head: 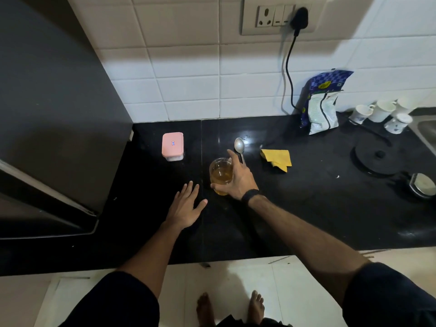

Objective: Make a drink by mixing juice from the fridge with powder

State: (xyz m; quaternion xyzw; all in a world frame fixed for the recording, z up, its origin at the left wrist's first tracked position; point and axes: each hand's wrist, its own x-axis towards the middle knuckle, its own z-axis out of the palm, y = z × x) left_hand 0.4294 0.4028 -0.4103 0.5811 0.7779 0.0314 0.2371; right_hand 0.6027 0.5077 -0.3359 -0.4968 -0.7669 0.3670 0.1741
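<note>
A clear glass holding amber juice stands on the black counter. My right hand is wrapped around its right side, gripping it. To its left my left hand hovers flat over the counter with fingers spread and nothing in it. A metal spoon lies just behind the glass, its handle partly hidden by my right hand. A small container with a pink lid sits at the back left, lid on.
The dark fridge stands at the left edge of the counter. A folded yellow cloth, a blue and white packet, several white cups, a black kettle base and a sink corner lie to the right.
</note>
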